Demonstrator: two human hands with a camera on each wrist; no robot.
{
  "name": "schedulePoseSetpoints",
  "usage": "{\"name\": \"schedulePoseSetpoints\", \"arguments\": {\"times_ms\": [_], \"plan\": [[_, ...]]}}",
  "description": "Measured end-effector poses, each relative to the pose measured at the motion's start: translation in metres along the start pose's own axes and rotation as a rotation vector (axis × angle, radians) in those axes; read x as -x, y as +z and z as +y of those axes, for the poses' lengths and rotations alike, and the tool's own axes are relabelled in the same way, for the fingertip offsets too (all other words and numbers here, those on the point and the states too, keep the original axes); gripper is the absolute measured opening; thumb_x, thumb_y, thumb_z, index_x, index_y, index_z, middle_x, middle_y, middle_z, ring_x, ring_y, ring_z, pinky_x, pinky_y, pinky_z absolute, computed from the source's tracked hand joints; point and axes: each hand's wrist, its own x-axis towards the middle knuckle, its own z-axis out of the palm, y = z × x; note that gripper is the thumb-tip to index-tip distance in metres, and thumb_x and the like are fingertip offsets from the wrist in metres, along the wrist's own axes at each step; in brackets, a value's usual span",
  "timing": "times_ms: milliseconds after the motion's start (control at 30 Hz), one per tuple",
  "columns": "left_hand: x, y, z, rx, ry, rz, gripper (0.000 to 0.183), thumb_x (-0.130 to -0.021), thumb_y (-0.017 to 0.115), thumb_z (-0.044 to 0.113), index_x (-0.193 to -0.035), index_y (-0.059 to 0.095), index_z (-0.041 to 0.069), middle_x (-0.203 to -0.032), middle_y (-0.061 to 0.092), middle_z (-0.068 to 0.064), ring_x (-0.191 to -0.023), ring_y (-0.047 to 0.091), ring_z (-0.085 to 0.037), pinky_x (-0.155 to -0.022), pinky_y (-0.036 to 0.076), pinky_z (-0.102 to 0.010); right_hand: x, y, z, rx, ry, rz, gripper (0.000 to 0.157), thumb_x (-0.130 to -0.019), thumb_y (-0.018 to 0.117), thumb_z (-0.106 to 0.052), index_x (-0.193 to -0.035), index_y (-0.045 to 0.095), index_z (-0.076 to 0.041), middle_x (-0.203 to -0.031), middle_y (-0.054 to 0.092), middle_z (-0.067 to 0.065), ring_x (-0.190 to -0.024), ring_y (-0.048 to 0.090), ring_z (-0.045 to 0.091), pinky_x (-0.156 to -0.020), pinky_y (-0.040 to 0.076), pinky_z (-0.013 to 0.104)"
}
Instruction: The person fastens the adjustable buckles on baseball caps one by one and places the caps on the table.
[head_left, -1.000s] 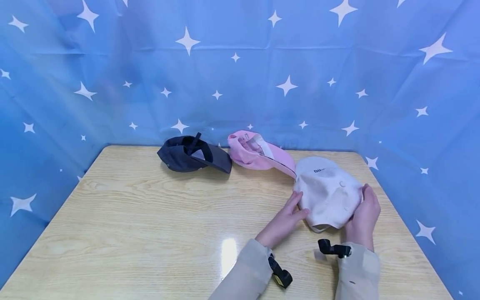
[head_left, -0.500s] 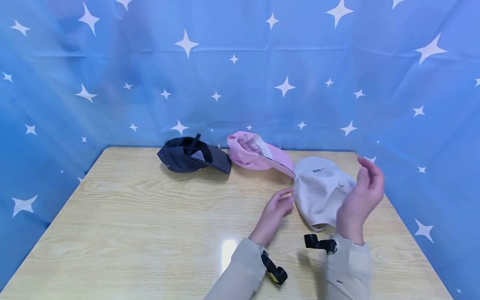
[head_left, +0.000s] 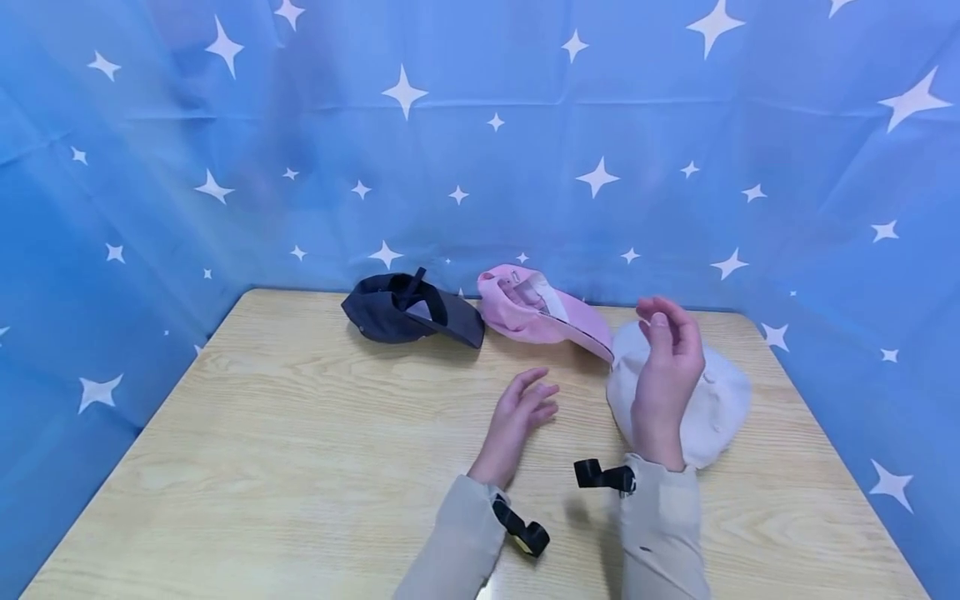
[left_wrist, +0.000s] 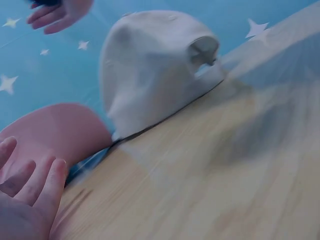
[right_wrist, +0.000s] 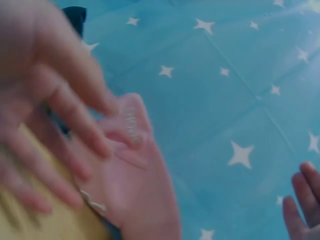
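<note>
The white cap (head_left: 718, 408) lies crown up at the table's right, partly behind my right hand (head_left: 669, 379), which hovers in front of it with loosely bent fingers. Nothing is in that hand. My left hand (head_left: 512, 423) is held over the wood with fingers spread, apart from every cap. In the left wrist view, the back opening and strap of the white cap (left_wrist: 155, 70) show. A pink cap (head_left: 517, 321) leans on its side, its brim meeting the white cap. Left of it sits a dark navy cap (head_left: 386, 315), its inside partly visible.
A wooden table (head_left: 315, 467) carries the caps along its far edge. Behind and at both sides hangs a blue cloth (head_left: 435, 142) with white stars. Black straps with camera mounts (head_left: 525, 533) circle both wrists.
Both hands have let go of the white cap. The right hand lifted off and swung left across it; the left hand drew back to the left. The head view shifted slightly.
</note>
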Motion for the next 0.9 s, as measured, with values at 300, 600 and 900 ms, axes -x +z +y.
{"name": "schedulePoseSetpoints", "arguments": {"times_ms": [300, 600, 900], "plan": [[0.003, -0.042, 0.018, 0.062, 0.035, 0.141, 0.049, -0.088, 0.055, 0.028, -0.13, 0.04, 0.008, -0.133, 0.035, -0.018, -0.115, 0.042, -0.036, -0.093, 0.039, -0.042, 0.012, 0.012, 0.019, 0.229, 0.089, -0.168, 0.026, -0.092, 0.05, -0.017, -0.115, 0.054, -0.005, -0.113, 0.055, 0.012, -0.107, 0.048, 0.019, -0.091, 0.039, 0.028], [-0.004, -0.067, 0.032, 0.065, 0.069, 0.173, 0.046, -0.091, 0.051, 0.027, -0.134, 0.038, 0.019, -0.142, 0.024, -0.009, -0.121, 0.035, -0.033, -0.095, 0.036, -0.043, 0.02, 0.018, 0.057, 0.508, 0.078, -0.273, 0.029, -0.089, 0.055, -0.023, -0.117, 0.057, -0.014, -0.12, 0.053, -0.003, -0.111, 0.047, 0.014, -0.093, 0.038, 0.032], [-0.006, -0.066, 0.037, 0.044, 0.025, 0.134, 0.047, -0.093, 0.047, 0.022, -0.138, 0.032, 0.02, -0.142, 0.025, -0.004, -0.12, 0.038, -0.03, -0.096, 0.035, -0.042, 0.02, 0.015, 0.072, 0.821, 0.0, -0.362, 0.039, -0.089, 0.054, -0.018, -0.127, 0.048, -0.012, -0.13, 0.045, 0.005, -0.123, 0.034, 0.023, -0.102, 0.024, 0.041]]}}
